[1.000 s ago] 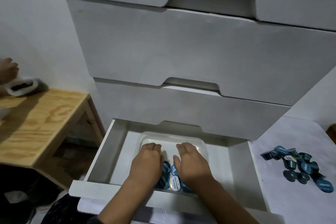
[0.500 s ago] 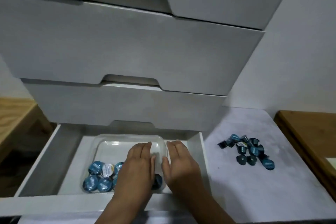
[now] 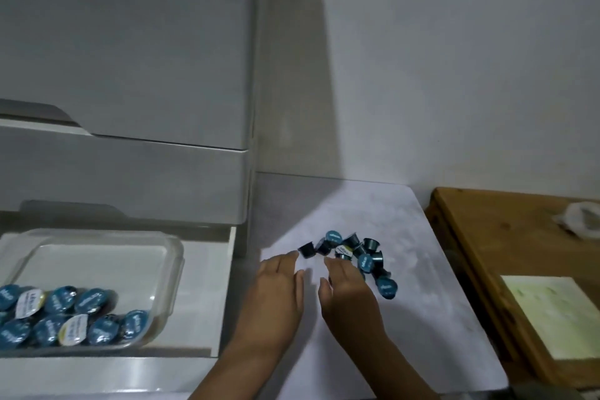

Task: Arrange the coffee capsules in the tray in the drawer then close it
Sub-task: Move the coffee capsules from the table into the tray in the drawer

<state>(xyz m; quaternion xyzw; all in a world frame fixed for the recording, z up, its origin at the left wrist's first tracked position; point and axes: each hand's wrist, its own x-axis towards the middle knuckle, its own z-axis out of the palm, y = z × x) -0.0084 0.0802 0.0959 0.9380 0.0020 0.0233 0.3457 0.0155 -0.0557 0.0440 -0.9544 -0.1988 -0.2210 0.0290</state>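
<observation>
Both forearms bare; apparently no sleeves, jewellery.

Single head-worn wide-angle view, looking forward and down. Close above the open drawer [image 3: 207, 302] and the white surface [image 3: 422, 318] beside it.

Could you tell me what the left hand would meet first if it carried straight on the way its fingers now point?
Most likely the dark capsule at the near-left edge of the loose capsule pile on the white surface. The left hand has its fingertips just short of it, though depth is hard to judge.

Blue-lidded capsules [image 3: 357, 258] heaped on counter; others fill tray [image 3: 175, 256] in open drawer [image 3: 224, 286].
</observation>
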